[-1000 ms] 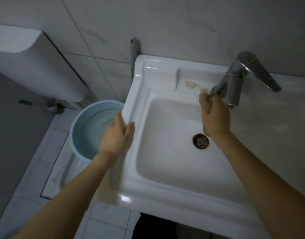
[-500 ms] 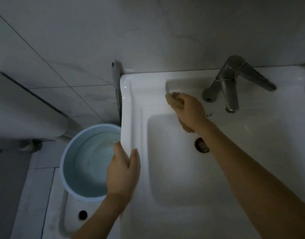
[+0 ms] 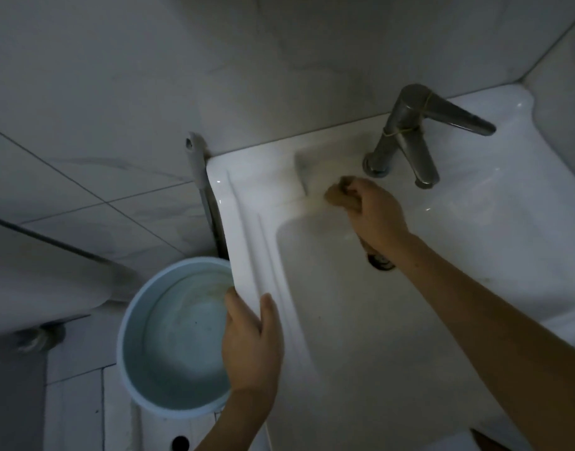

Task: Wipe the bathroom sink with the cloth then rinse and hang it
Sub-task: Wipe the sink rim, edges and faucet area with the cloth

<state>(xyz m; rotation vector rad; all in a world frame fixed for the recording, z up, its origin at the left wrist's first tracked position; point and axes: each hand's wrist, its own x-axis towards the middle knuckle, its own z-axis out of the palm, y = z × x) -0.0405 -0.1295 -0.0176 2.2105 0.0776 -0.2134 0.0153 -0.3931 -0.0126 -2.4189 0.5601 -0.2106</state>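
Note:
A white rectangular sink [image 3: 247,222] fills the middle of the view. My right hand [image 3: 374,213] is closed on a small tan cloth [image 3: 336,193] and presses it on the ledge at the back of the basin, just left of the metal faucet [image 3: 406,138]. My right wrist partly covers the drain [image 3: 382,263]. My left hand [image 3: 252,346] grips the sink's left rim, thumb outside and fingers on top.
A light blue bucket [image 3: 133,336] with water stands on the floor left of the sink. A grey handle [image 3: 198,167] leans on the wall by the sink's back left corner. A white toilet tank [image 3: 35,271] is at far left.
My right hand slid the cloth from the faucet base leftward along the back ledge, then a little back to the right. My left hand has stayed on the rim. The view tilted down.

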